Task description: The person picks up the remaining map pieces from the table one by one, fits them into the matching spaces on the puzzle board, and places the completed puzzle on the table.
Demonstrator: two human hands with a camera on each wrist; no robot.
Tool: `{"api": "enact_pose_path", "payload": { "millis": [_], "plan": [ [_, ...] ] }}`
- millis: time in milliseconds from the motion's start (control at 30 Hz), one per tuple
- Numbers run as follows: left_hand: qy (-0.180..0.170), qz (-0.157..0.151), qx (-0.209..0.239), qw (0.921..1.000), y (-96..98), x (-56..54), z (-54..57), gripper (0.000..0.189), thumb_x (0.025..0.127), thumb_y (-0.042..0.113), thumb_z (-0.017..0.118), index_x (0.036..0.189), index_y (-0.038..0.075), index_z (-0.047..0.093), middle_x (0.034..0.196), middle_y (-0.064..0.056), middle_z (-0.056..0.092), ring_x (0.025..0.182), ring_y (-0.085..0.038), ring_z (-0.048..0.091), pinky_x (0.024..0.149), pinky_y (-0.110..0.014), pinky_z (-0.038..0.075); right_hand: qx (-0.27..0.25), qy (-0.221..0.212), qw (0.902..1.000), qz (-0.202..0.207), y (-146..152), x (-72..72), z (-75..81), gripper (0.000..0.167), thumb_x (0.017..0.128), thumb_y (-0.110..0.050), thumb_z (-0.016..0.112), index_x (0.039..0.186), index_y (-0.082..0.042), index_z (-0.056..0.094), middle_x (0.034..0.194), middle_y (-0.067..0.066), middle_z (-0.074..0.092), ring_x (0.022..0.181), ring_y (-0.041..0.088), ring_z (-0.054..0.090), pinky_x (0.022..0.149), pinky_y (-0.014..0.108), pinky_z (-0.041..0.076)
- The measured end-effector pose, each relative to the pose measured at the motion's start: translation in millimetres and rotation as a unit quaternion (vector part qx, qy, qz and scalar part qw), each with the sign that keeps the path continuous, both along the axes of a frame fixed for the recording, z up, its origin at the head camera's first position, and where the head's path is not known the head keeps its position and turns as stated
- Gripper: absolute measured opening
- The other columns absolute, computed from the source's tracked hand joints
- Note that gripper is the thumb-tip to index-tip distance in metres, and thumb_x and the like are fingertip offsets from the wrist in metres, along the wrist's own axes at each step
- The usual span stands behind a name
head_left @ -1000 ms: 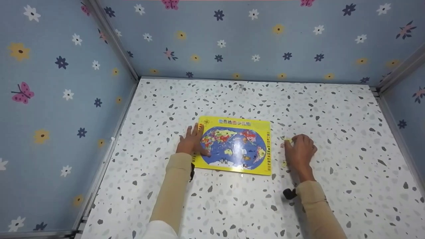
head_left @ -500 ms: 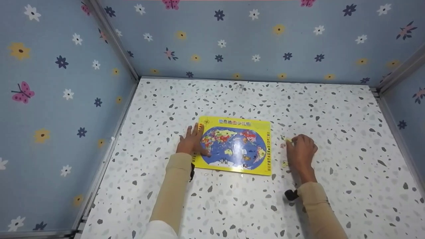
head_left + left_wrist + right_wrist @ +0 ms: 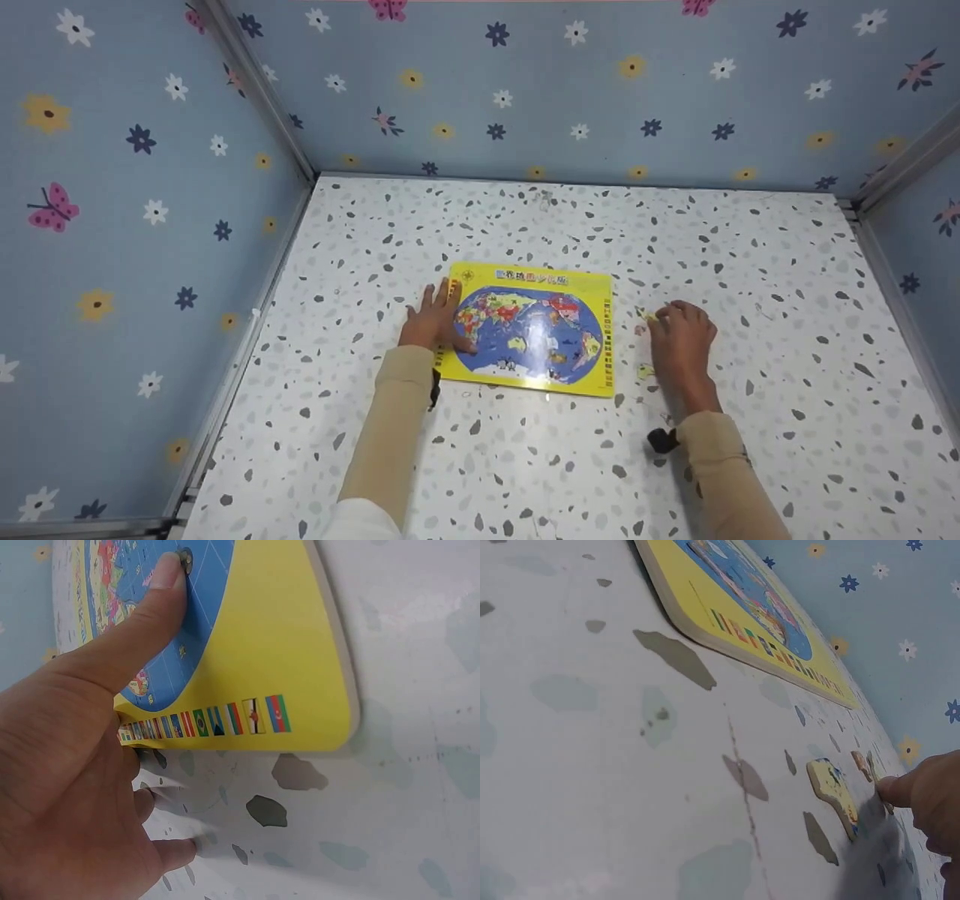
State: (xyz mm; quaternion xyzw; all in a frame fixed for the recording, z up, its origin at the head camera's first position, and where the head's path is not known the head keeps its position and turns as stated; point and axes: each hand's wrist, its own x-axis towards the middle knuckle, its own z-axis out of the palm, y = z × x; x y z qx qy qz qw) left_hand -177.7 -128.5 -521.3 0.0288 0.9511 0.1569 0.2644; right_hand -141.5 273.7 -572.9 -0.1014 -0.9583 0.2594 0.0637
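Note:
A yellow world-map puzzle board [image 3: 585,284] lies flat on the speckled table. My left hand [image 3: 430,321] rests at its left edge, thumb stretched over the blue map and the other fingers spread along the side. In the left wrist view, the thumb [image 3: 154,607] presses on the map. Right of the board, my right hand [image 3: 682,346] has bent fingers and pinches a small yellow puzzle piece [image 3: 649,316] at the table surface. In the right wrist view, the thumb [image 3: 900,790] touches this piece; the other fingertips are hidden.
A loose yellow puzzle piece [image 3: 646,371] lies between the board and my right wrist. A small pinkish piece [image 3: 640,330] is beside the right thumb. Flower-patterned walls [image 3: 525,90] border the table [image 3: 420,225] at the back and sides.
My right hand has shifted slightly to the right, uncovering more of the loose yellow piece near the wrist. The left hand and the board have stayed in place.

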Motion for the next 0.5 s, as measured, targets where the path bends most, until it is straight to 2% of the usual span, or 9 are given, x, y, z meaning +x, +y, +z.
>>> {"api": "enact_pose_path", "payload": {
  "millis": [233,500],
  "plan": [
    [0.000,0.004,0.000,1.0000,0.9,0.2,0.9,0.121,0.069,0.049,0.082,0.156,0.019,0.002,0.163,-0.005,-0.006,0.149,-0.030,-0.006,0.118,-0.059,0.007,-0.019,0.019,0.9995,0.019,3.9,1.4,-0.4,0.031,0.097,-0.034,0.054,0.112,-0.009,0.061,0.139,0.009,0.046,0.136,0.029,0.032,0.115,0.052,0.019],
    [-0.007,0.010,0.001,0.9999,0.3,-0.7,0.0,0.121,0.069,0.048,0.082,0.156,0.019,0.003,0.163,-0.004,-0.006,0.149,-0.030,-0.006,0.118,-0.058,0.006,-0.039,-0.003,0.9991,0.016,-1.7,3.4,3.9,0.034,0.095,-0.044,0.054,0.114,-0.016,0.062,0.147,0.003,0.040,0.140,0.029,0.028,0.114,0.054,0.023]
  ]
}}
